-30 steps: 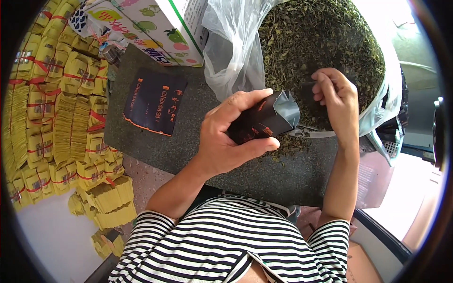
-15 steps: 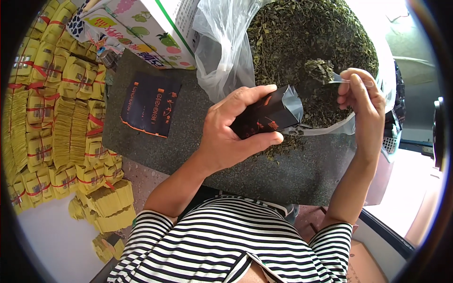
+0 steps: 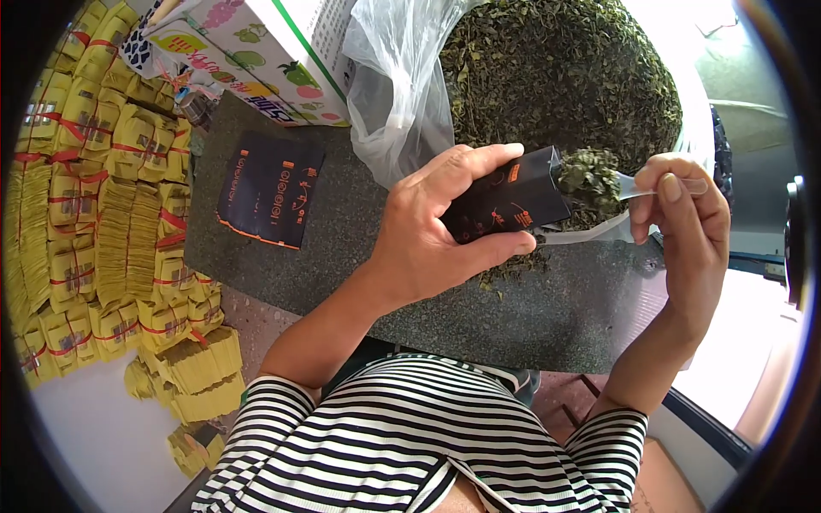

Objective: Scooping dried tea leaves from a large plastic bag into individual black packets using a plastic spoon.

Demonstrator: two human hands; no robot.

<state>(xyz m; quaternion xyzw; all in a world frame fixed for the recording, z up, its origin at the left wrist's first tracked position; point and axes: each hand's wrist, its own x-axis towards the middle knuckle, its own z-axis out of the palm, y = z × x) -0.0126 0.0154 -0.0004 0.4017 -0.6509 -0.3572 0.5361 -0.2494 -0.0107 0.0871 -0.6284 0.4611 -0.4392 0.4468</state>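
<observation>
My left hand [image 3: 440, 218] is wrapped round a black paper pouch [image 3: 505, 198] with orange print, tilted so its mouth faces right. Between the fingers of my right hand [image 3: 684, 201] is the handle of a translucent plastic scoop [image 3: 637, 186]. Dried leaves [image 3: 590, 178] heap over the scoop's bowl, right at the mouth of the pouch; whether any have gone inside is hidden. Behind both hands, a large mass of dried green leaves [image 3: 547, 77] fills a clear plastic bag [image 3: 400, 94].
A flat black pouch [image 3: 272, 190] lies on the dark speckled table [image 3: 342, 256]. Beyond it stands a printed carton [image 3: 256, 60]. Bundles of yellow packets tied with red ribbon [image 3: 77, 197] are stacked at the left. A few loose leaves [image 3: 513, 267] lie by the bag's near edge.
The loaded scoop has come down and slightly right, off the leaf pile, to the pouch's mouth. The pouch has shifted right and turned toward the scoop.
</observation>
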